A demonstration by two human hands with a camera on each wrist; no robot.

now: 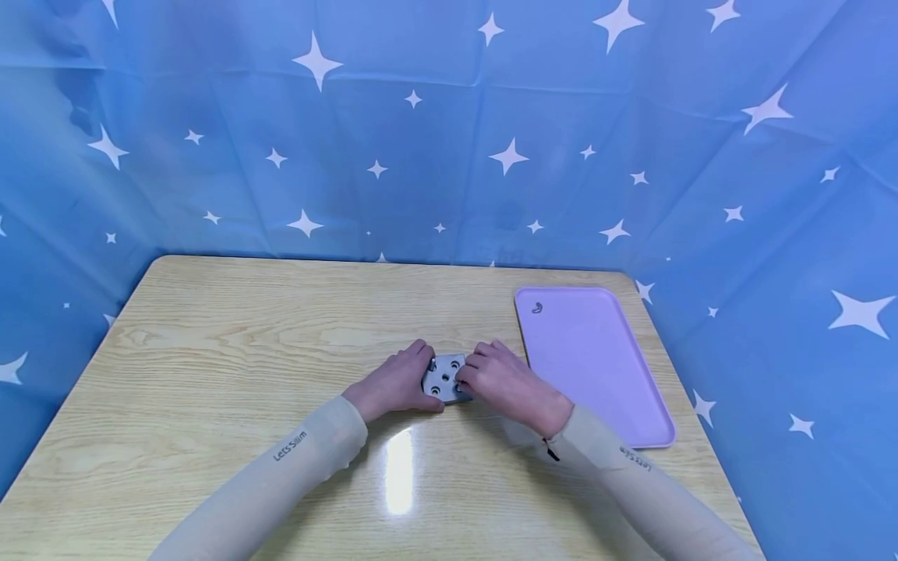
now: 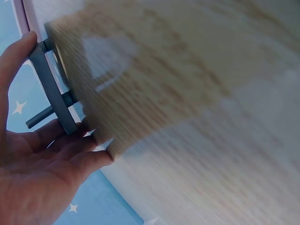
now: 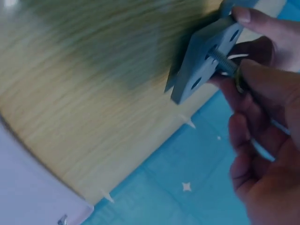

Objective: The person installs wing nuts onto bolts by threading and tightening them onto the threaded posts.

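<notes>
table (image 1: 231,335) edge lies far left, purple tray (image 1: 596,358) close right; left hand (image 1: 396,382) grips metal plate (image 1: 446,386), right hand (image 1: 508,386) pinches bolt (image 3: 222,61) standing square to it.

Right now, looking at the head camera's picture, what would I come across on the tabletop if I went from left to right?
Left sleeve → left hand → grey plate with holes → right hand → purple tray.

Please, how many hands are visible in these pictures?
2: the left hand grips the left side of the grey plate; the right hand, at its right side, pinches a bolt.
</notes>
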